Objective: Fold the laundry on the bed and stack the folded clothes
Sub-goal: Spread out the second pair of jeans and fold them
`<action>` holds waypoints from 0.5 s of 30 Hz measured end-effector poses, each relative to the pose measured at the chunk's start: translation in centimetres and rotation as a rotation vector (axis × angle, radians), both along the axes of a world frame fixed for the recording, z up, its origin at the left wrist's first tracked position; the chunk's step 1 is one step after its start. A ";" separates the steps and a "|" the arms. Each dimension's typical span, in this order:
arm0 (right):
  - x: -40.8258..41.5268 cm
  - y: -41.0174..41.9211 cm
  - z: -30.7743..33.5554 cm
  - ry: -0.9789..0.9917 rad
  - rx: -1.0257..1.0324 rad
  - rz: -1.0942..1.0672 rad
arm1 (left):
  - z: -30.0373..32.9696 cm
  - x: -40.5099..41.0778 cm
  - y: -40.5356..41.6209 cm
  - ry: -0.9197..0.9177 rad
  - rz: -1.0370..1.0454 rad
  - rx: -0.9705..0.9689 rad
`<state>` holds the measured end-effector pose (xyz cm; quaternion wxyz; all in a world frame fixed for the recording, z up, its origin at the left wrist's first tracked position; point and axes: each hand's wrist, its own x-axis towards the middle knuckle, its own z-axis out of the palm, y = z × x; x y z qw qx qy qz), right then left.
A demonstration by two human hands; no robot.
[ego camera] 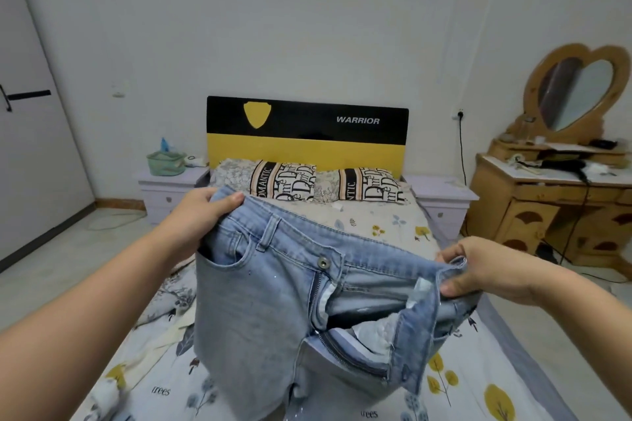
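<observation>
A pair of light blue jeans (pixel 260 311) hangs in the air over the bed (pixel 376 229), front side toward me, fly unzipped and button undone. My left hand (pixel 201 212) grips the waistband at its upper left corner. My right hand (pixel 485 270) pinches the waistband at the right end, lower than the left, so the waist slopes down to the right. The legs drop out of view at the bottom. A crumpled pale garment (pixel 160 325) lies on the sheet to the left, partly hidden by the jeans and my left arm.
Two patterned pillows (pixel 284 181) lie at the yellow-and-black headboard (pixel 307 133). Lilac nightstands flank the bed, the left one (pixel 167 188) bearing a green basket (pixel 166 162). A wooden dresser (pixel 547 208) with a heart mirror stands at the right. A white door (pixel 30 147) is at the left.
</observation>
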<state>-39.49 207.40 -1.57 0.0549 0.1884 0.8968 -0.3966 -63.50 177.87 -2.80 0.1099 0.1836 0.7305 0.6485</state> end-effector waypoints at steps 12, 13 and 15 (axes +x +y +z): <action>3.2 -8.0 7.1 0.627 -0.125 -0.309 | 10.6 -0.2 -3.9 0.174 -0.087 0.105; 3.5 -9.4 7.5 0.666 -0.150 -0.332 | 11.3 0.0 -4.8 0.186 -0.093 0.110; 3.9 -12.2 8.6 0.738 -0.172 -0.363 | 12.8 0.0 -6.7 0.216 -0.098 0.123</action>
